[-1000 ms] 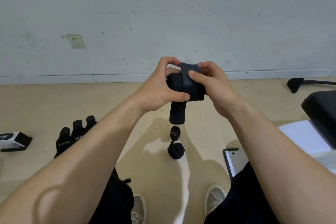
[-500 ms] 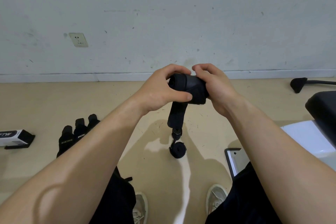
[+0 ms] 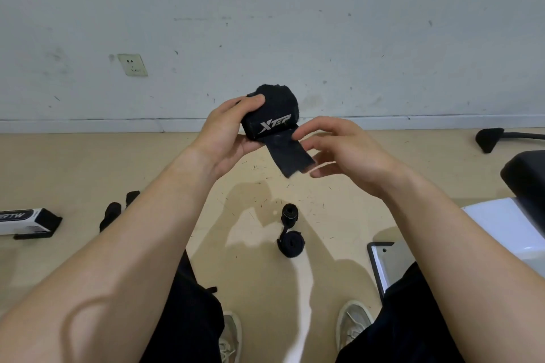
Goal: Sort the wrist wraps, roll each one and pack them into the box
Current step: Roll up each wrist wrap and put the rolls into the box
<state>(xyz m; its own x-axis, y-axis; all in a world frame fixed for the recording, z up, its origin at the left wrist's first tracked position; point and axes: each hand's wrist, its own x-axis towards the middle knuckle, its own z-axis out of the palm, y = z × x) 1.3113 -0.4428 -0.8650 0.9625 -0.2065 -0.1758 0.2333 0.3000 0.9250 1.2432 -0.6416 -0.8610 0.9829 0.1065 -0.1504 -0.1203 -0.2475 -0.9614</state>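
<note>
My left hand (image 3: 224,132) grips a rolled black wrist wrap (image 3: 272,115) with a white XTEP logo, held up in front of the wall. Its short loose tail (image 3: 290,156) sticks out down and to the right. My right hand (image 3: 339,153) is beside the tail, with fingertips and thumb lightly pinching its right edge. Two rolled black wraps (image 3: 290,230) lie on the floor between my feet and the wall. The white-and-black box (image 3: 23,221) lies on the floor at the far left, away from both hands.
Black gloves (image 3: 112,212) lie on the floor left of my left forearm. White gym equipment (image 3: 501,224) with a black pad (image 3: 525,183) stands at the right. A black machine foot (image 3: 486,138) sits near the wall. My shoes (image 3: 354,321) are at the bottom.
The roll has been lifted and turned so its logo faces me. The hanging tail is much shorter. My right hand left the roll's side and moved to the tail.
</note>
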